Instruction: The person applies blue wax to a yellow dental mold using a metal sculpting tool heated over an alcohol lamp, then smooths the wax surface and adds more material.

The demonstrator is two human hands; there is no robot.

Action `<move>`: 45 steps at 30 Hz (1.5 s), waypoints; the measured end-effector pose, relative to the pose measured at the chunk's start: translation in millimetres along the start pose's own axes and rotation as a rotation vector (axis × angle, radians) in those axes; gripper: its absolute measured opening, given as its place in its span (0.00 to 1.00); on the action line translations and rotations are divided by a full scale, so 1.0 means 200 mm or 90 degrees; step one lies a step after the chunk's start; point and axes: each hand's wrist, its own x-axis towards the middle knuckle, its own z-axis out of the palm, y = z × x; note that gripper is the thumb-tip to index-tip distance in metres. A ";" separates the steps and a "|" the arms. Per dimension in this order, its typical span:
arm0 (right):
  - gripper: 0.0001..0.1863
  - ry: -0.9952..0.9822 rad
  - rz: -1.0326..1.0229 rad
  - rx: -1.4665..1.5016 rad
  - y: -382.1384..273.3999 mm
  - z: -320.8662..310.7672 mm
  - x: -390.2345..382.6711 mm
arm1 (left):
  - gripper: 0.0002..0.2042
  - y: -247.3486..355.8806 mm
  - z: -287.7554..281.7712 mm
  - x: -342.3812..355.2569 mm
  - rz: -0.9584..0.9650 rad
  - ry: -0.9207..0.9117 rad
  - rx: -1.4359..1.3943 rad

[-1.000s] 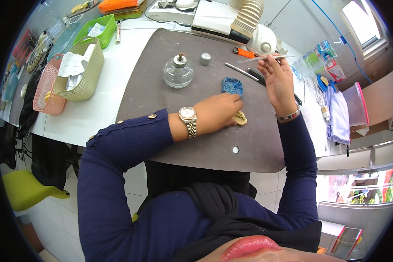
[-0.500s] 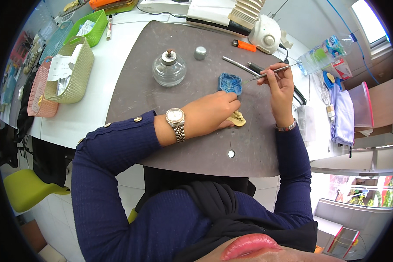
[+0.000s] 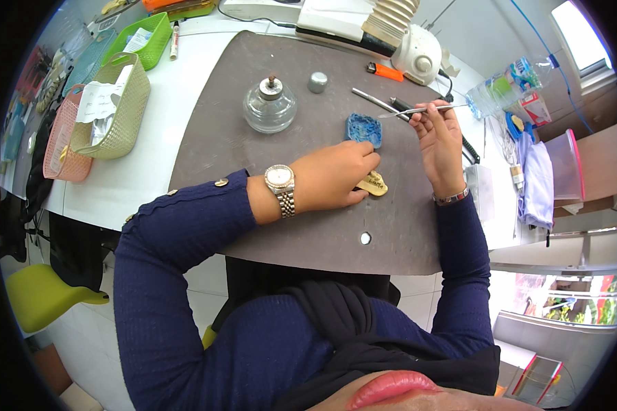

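Note:
My left hand (image 3: pixel 332 175) rests on the grey board with its fingers curled over a yellow dental cast (image 3: pixel 373 183), whose marked end sticks out past them. Most of the cast is hidden under the hand. Just beyond the knuckles lies a small square dish of blue wax (image 3: pixel 363 130). In my right hand (image 3: pixel 440 140) a thin metal wax carver (image 3: pixel 418 110) is pinched between thumb and fingers, its narrow tip pointing left, close by the dish's right upper corner. A glass spirit lamp (image 3: pixel 270 106) stands further left, its wick uncovered; a silver cap (image 3: pixel 317 82) sits beside it.
At the back of the board lie an orange lighter (image 3: pixel 389 71), a metal rod (image 3: pixel 376 101) and a black corded handpiece (image 3: pixel 401 106). A white machine with a ribbed hose (image 3: pixel 389 19) stands behind. Plastic baskets (image 3: pixel 127 109) are at left, a clear bottle (image 3: pixel 507 85) at right.
The wax carver's tip has come up from the edge of the blue wax dish, and the tool now lies flatter in my right hand. My left hand stays over the cast.

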 end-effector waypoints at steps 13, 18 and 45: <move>0.07 -0.122 0.133 0.076 0.02 0.45 0.10 | 0.14 -0.02 0.06 -0.02 0.036 0.051 0.040; 0.08 -0.120 0.123 0.057 0.04 0.63 0.13 | 0.14 -0.01 0.04 -0.02 0.049 0.053 0.064; 0.08 -0.019 -0.006 0.024 -0.09 0.25 0.10 | 0.33 -0.16 0.09 0.06 -0.123 0.286 0.098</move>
